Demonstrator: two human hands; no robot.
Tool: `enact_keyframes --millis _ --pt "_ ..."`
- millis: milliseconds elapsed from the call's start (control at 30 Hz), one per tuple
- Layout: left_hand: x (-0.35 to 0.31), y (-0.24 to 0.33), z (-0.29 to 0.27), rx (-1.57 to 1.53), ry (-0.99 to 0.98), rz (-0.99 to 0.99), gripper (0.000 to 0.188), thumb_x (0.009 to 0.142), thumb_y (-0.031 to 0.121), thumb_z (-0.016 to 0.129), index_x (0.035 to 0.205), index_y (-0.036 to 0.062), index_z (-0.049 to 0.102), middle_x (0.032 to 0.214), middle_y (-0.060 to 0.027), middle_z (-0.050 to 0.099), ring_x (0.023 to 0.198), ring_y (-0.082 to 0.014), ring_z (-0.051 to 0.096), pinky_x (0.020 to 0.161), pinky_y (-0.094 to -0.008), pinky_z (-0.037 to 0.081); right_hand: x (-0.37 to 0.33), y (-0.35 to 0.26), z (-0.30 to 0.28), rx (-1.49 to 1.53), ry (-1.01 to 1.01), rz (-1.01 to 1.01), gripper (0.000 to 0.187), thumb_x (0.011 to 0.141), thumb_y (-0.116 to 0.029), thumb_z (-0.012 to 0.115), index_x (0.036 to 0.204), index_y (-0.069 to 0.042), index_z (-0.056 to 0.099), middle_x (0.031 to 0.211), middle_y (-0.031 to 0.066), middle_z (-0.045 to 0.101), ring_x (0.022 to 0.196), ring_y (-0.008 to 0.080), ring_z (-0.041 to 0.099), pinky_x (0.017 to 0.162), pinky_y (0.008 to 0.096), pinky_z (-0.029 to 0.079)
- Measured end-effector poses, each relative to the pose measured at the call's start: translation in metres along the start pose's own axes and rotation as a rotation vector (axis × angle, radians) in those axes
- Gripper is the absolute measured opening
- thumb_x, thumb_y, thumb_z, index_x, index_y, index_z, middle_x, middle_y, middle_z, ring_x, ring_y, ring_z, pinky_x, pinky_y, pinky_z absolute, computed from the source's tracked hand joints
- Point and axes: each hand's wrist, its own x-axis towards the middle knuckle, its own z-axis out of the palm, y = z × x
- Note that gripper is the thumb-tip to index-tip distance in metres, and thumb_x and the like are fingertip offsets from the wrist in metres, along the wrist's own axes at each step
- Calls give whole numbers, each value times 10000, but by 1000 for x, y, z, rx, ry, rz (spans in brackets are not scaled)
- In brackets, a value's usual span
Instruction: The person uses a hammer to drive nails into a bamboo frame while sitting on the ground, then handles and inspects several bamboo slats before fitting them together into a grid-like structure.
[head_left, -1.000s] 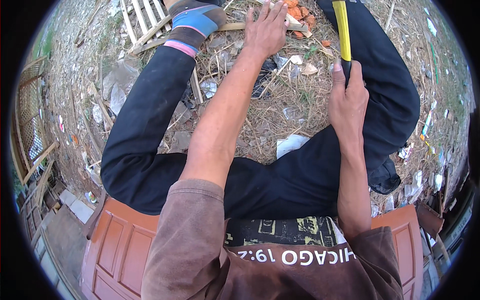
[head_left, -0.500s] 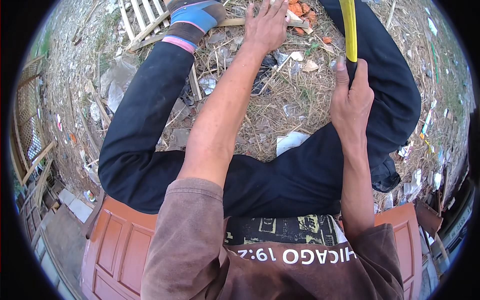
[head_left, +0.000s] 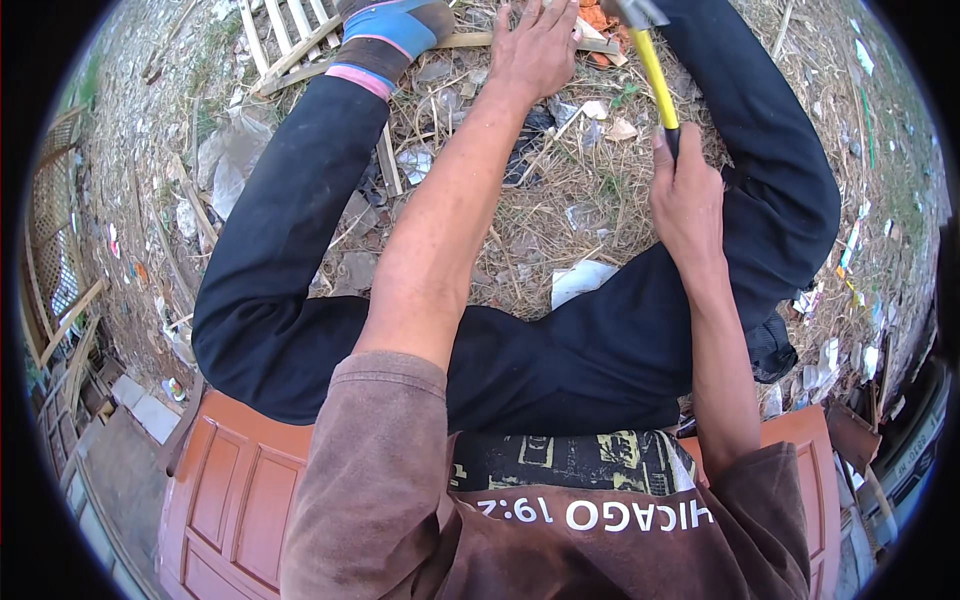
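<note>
A hammer with a yellow handle (head_left: 653, 78) and a black grip is held in my right hand (head_left: 688, 195), fingers wrapped round the grip. Its metal head (head_left: 637, 12) is at the top edge, slightly blurred, beside orange-red rubble (head_left: 597, 20). My left hand (head_left: 535, 58) lies with fingers stretched out over a thin wooden strip (head_left: 467, 41); the fingertips reach the top edge of the view. My left foot, in a blue, pink and dark sock (head_left: 385, 38), is by the strip's left part. What lies under my left palm is hidden.
A slatted wooden frame (head_left: 285, 35) lies at the upper left. Dry grass, stones and scraps cover the ground (head_left: 560, 225) between my black-trousered legs. Beneath me is a reddish-brown panelled door (head_left: 235, 490). Lattice woodwork (head_left: 55, 220) stands at far left.
My right hand has swung the hammer down and to the left, bringing its head into view near the rubble. My left hand has stayed in place.
</note>
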Motion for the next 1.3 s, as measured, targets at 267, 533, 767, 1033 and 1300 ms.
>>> enact_keyframes --millis 267,533,767,1033,1300 --pt "0 -1 -2 -29 -6 -19 546 1000 282 428 1510 89 403 1567 -78 410 1455 -298 349 1177 -558 223 0 -31 -23 131 39 -38 164 1008 -145 563 1018 -20 457 621 248 583 615 480 610 518 553 410" --pt "-5 3 2 -46 2 -36 527 999 275 437 1490 86 433 1560 -81 425 1453 -292 360 1182 -558 215 3 -25 -25 40 25 -8 170 1020 -178 551 1008 -25 477 635 259 588 608 487 599 517 559 389" --pt "1 3 0 -56 -2 -25 529 988 269 452 1483 83 444 1560 -80 423 1458 -287 355 1180 -558 224 12 16 -14 -172 -60 -73 193 1014 -190 557 1041 -19 471 632 286 577 633 510 598 551 587 406" --pt "0 3 -11 -89 -64 -59 546 994 270 444 1503 76 413 1568 -90 406 1462 -289 346 1186 -552 219 5 -27 -36 99 11 -15 196 1024 -202 544 985 -24 473 663 269 593 638 497 605 540 572 387" --pt "-6 3 1 -22 -35 -3 527 1007 276 435 1496 78 427 1585 -72 385 1466 -288 341 1184 -562 217 13 -5 -26 9 -58 -21 203 1019 -209 559 1007 -22 481 640 270 589 619 495 596 549 553 415"
